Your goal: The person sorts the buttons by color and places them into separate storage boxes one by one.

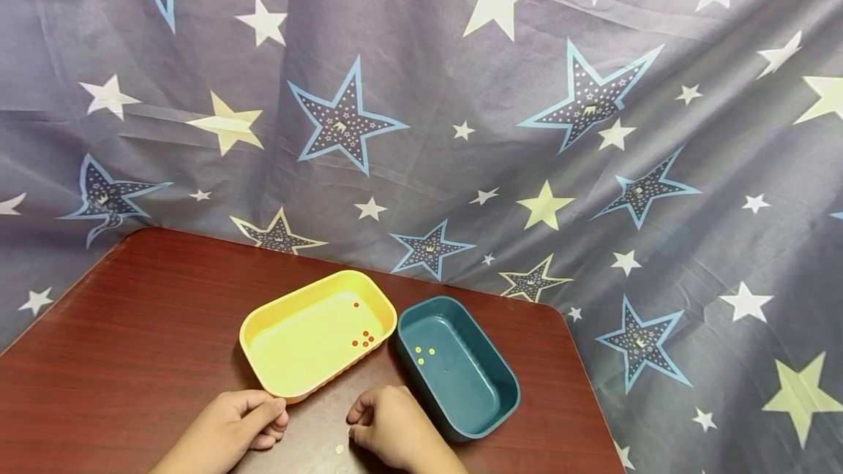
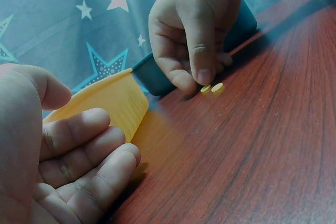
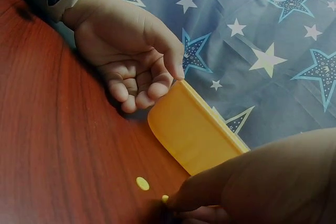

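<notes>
My left hand [image 1: 240,423] rests by the near corner of a yellow plastic tray [image 1: 263,317]. In the right wrist view, the left thumb meets the tray's rim, and its other fingers hang loosely curled. My right hand [image 1: 398,423] is low over the table between the two trays. Its thumb and forefinger pinch a small yellow disc [image 2: 205,88], seen tilted in the left wrist view. Beside that lies another yellow disc [image 1: 339,449] on the table. Several red discs [image 1: 356,305] are in the yellow tray. Three yellow discs [image 1: 431,351] lie in the dark teal tray [image 1: 484,386].
A reddish-brown wooden table [image 1: 132,342] carries both trays, which stand close together. Behind its far edge hangs a grey-blue curtain [image 1: 421,79] printed with stars. The teal tray stands just right of my right hand.
</notes>
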`<state>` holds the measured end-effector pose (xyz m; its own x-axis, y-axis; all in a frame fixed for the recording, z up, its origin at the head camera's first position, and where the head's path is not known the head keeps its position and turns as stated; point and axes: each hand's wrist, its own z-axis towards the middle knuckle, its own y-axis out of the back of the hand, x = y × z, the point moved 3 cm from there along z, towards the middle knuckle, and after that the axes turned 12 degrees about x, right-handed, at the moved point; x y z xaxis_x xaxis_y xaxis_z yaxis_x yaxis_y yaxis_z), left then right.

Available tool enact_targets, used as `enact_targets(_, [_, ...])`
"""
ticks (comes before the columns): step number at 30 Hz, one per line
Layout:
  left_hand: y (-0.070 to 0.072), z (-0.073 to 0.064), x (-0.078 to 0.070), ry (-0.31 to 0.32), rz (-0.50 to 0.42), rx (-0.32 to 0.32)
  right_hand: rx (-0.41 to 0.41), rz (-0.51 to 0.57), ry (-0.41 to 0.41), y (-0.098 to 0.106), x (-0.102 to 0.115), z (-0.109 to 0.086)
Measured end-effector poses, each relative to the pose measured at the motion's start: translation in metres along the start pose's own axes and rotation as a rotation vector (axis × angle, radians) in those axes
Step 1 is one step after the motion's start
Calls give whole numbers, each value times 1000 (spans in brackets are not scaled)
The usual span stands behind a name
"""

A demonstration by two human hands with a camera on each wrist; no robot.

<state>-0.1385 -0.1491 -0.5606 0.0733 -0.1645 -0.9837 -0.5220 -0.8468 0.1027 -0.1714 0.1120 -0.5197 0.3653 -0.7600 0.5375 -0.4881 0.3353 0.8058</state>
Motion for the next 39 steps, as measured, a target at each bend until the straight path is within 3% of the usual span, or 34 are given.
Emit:
enact_targets(12, [1,1,3,-3,5,3,-113,-169,27,-12,4,-2])
enact_targets(20, [1,0,3,-16,4,10,-88,-145,-18,-15,9,-2])
enact_targets(39, [0,0,2,-19,7,6,-90,-153,93,-8,10,-8])
